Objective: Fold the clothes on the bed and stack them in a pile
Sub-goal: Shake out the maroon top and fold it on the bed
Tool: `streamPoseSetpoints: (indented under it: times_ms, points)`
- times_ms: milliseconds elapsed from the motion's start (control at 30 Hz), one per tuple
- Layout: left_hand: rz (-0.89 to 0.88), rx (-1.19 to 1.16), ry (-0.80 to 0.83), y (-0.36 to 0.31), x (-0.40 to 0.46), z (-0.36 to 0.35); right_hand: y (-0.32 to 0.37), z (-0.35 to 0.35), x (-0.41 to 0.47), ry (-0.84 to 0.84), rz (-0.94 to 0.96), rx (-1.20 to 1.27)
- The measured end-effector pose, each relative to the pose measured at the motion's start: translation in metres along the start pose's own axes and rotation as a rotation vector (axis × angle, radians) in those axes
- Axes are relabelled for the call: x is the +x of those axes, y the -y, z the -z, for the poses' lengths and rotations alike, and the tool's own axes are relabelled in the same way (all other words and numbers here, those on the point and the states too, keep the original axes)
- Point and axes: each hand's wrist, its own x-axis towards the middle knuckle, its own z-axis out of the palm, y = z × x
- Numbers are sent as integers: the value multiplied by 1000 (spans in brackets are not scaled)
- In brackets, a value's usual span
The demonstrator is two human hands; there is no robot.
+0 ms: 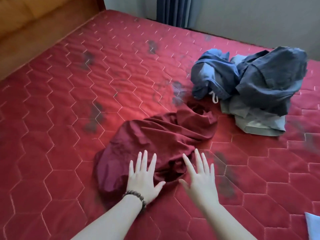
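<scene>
A crumpled dark red garment (155, 141) lies on the red quilted mattress (69, 104) in front of me. My left hand (143, 177), with a bead bracelet on its wrist, lies flat on the garment's near edge with fingers spread. My right hand (200, 177) is spread with straight fingers at the garment's near right edge, over the mattress. Farther right, a heap of unfolded blue and dark navy clothes (251, 84) sits with a pale grey-green piece (256, 122) under it.
A brown wooden headboard (34, 28) runs along the far left. A blue curtain (174, 9) and a pale wall stand behind the bed. A light blue cloth corner (312, 226) shows at the lower right edge. Dark stains mark the mattress.
</scene>
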Motion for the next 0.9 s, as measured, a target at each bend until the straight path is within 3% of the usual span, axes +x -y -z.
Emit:
streamPoseSetpoints:
  times_ms: [100, 200, 367, 500, 733, 900]
  points:
    - [-145, -19, 82, 25, 25, -18, 17, -23, 41, 90, 45, -152]
    - [-288, 23, 181, 38, 33, -32, 20, -44, 52, 244, 7, -132]
    - [-416, -43, 210, 59, 12, -47, 36, -67, 15, 77, -59, 116]
    - [-442, -34, 261, 68, -21, -50, 53, -76, -39, 130, -89, 123]
    - [-508, -41, 105, 65, -84, -40, 81, -71, -112, 137, -115, 20]
    - [-470, -76, 91, 64, -132, -37, 91, -61, -153, 199, -6, -36]
